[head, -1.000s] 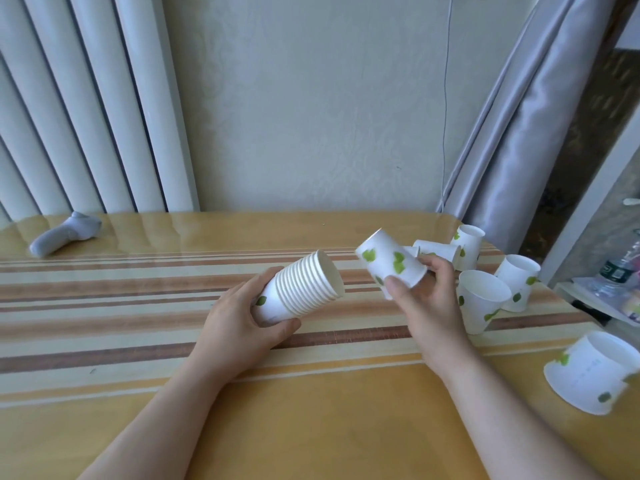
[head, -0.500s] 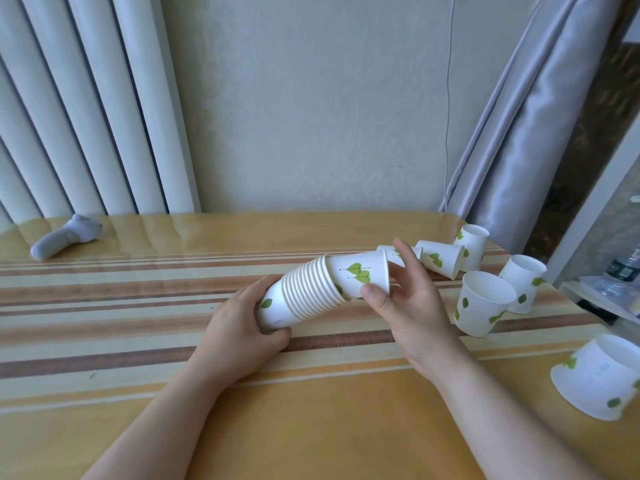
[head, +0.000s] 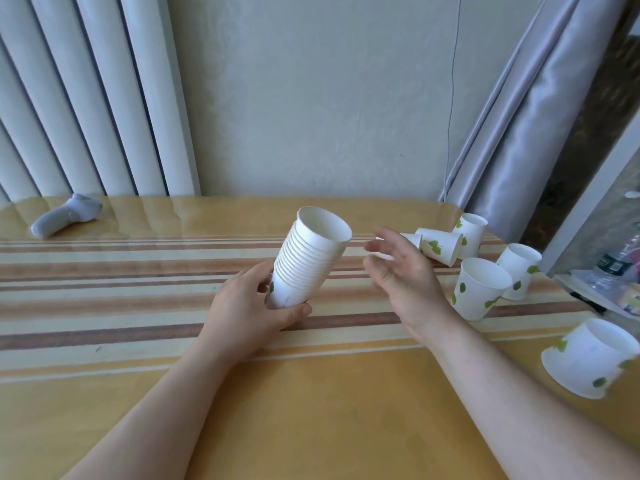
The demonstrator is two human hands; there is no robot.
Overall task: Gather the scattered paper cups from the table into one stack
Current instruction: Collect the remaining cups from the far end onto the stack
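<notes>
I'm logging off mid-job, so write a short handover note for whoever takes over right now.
Left hand grips the stack of white leaf-print paper cups, tilted, mouth up. Right hand is open and holds nothing.
Done: many cups nested.
Left: loose cups on the striped yellow table, right side: nearest upright cup, two upright cups behind, tipped cup, large cup at the edge; another may hide behind the hand.

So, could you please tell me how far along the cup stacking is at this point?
Done: a good dozen cups sit nested in one stack. In hand: the left hand grips the stack's base, while the right hand is open and empty. Left: at least five loose cups, such as one lying on its side and one upright, remain on the table.
</notes>
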